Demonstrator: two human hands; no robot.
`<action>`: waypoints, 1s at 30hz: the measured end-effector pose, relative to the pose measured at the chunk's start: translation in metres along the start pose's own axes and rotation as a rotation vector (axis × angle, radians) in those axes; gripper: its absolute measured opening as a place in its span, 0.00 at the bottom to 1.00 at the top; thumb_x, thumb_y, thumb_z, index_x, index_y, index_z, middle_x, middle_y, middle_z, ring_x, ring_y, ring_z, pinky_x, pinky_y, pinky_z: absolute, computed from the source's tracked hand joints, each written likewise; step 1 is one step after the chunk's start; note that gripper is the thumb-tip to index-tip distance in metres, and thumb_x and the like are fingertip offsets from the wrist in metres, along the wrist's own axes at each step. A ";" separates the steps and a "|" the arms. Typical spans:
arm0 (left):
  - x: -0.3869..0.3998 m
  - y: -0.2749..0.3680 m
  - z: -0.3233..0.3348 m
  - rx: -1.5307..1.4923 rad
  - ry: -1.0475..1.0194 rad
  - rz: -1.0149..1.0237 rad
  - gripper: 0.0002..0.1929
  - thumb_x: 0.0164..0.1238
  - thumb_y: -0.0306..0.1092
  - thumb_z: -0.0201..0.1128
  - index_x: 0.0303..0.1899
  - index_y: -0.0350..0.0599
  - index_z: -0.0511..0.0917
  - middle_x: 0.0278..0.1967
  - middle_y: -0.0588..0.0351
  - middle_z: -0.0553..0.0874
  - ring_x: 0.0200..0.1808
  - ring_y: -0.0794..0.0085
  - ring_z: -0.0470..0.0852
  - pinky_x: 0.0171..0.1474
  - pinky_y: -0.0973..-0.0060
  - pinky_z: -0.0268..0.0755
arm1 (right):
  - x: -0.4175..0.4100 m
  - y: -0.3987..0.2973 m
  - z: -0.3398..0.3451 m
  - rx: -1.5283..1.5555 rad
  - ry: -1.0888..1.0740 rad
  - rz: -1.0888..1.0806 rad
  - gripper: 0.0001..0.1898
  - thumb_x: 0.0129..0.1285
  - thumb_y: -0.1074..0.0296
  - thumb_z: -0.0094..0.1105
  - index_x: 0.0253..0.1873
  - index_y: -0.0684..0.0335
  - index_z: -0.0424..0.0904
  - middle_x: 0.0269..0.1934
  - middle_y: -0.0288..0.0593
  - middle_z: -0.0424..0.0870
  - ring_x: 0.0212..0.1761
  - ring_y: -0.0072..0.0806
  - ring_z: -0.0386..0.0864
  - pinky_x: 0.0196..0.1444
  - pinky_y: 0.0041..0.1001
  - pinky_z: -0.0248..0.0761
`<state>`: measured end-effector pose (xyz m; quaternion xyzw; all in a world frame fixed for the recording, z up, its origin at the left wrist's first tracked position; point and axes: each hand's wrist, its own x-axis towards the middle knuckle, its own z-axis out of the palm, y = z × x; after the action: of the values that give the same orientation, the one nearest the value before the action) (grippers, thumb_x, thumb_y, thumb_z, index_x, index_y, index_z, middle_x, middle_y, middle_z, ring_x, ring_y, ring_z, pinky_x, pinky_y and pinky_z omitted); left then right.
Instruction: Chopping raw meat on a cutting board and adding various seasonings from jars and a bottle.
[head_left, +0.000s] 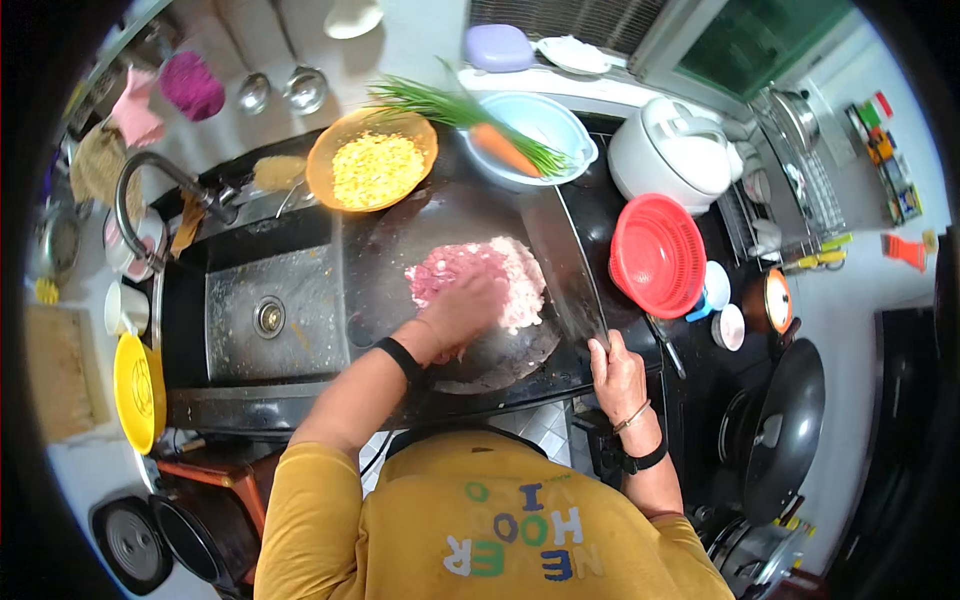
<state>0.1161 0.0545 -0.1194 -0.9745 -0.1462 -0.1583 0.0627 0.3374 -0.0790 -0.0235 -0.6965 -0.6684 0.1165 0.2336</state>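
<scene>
Chopped raw meat (446, 270) lies on a round, dark chopping board (480, 202). Red pieces make up its left side, and a pale, fatty heap (523, 292) its right. My left hand (472, 298) rests over the middle of the meat, slightly blurred. Its fingertips are hidden, so whether it grips any pieces is unclear. In my right hand (621, 379) is the handle of a broad-bladed cleaver (562, 262). The blade spans the board's right side, pointing away from me, just right of the pale heap.
Left of the board is a steel sink (232, 315) under a curved faucet (135, 176). Behind stand an orange bowl of chopped yellow food (375, 169) and a light-blue basin (536, 120) bearing greens and a carrot (502, 150). A red colander (656, 255) and white cooker (667, 157) sit right.
</scene>
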 end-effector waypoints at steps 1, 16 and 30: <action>0.000 -0.009 0.003 -0.093 -0.030 -0.190 0.12 0.49 0.33 0.58 0.38 0.49 0.78 0.44 0.59 0.77 0.52 0.66 0.72 0.57 0.65 0.63 | -0.003 0.002 0.000 -0.004 -0.008 0.027 0.09 0.65 0.66 0.51 0.38 0.66 0.67 0.18 0.58 0.74 0.23 0.55 0.75 0.22 0.45 0.65; -0.066 0.015 -0.028 -0.504 0.320 -1.028 0.06 0.60 0.30 0.59 0.33 0.37 0.80 0.30 0.44 0.81 0.32 0.52 0.80 0.37 0.65 0.72 | 0.042 -0.049 0.055 -0.122 -0.280 -0.233 0.09 0.64 0.65 0.49 0.40 0.65 0.67 0.19 0.55 0.76 0.23 0.51 0.77 0.25 0.44 0.70; -0.095 0.071 -0.025 -0.603 0.219 -1.075 0.15 0.51 0.28 0.65 0.43 0.41 0.76 0.36 0.47 0.79 0.35 0.58 0.82 0.39 0.68 0.75 | 0.055 -0.030 0.084 -0.256 -0.467 -0.230 0.12 0.66 0.62 0.43 0.43 0.67 0.66 0.24 0.61 0.78 0.27 0.55 0.78 0.30 0.48 0.70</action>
<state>0.0439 -0.0424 -0.1319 -0.7178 -0.5576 -0.3009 -0.2886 0.2757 -0.0108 -0.0735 -0.5943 -0.7879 0.1612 -0.0049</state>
